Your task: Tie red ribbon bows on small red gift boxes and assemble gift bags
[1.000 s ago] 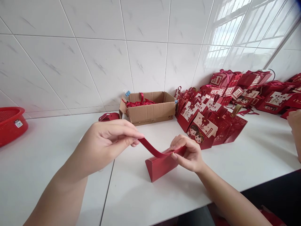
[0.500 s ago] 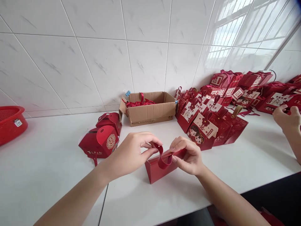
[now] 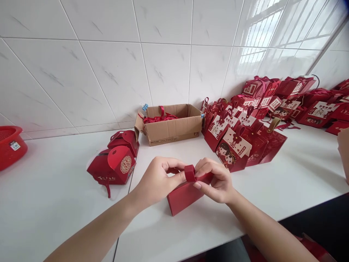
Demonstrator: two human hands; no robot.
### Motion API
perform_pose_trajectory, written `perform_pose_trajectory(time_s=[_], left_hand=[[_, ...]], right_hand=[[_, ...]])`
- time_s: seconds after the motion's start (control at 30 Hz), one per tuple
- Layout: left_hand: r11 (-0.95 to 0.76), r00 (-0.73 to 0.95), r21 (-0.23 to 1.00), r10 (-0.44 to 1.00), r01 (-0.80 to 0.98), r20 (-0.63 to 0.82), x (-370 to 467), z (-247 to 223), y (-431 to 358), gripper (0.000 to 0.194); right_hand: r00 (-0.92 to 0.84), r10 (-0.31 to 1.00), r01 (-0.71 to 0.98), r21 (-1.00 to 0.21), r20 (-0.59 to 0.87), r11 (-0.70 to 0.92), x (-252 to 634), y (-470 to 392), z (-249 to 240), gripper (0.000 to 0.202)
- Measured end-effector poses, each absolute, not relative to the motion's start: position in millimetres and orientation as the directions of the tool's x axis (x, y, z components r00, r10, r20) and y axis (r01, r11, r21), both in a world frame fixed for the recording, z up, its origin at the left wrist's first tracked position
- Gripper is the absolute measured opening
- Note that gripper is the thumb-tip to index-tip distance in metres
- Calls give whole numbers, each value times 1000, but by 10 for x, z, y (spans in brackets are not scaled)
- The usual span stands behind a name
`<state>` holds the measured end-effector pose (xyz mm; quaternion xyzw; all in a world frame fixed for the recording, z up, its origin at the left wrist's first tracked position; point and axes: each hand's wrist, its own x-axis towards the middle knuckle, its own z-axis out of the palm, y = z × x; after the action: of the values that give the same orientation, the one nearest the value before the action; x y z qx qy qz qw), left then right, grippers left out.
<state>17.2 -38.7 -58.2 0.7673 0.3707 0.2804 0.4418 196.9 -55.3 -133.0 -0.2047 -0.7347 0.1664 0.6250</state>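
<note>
A red basket (image 3: 9, 154) with a white label (image 3: 15, 146) sits far left on the counter (image 3: 49, 211). The tiled wall (image 3: 163, 69) reflects a barred window (image 3: 259, 31).

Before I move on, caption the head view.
Left hand and right hand hold a looped flat red strap atop a wedge-shaped red box.
</note>
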Motion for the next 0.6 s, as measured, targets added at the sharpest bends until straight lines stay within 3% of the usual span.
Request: perform_pose_trajectory(time_s=[0.1,0.6], left_hand=[[-286,633,916,773,283,46,155,-538,-379,14],[-436,647,835,751,335,133,89,-549,-372,13]], right_hand=[[-140,513,91,-505,847,859,1967,-553,-1325,12],[-153,525,131,-510,837,850,1961,-552,-1321,11]])
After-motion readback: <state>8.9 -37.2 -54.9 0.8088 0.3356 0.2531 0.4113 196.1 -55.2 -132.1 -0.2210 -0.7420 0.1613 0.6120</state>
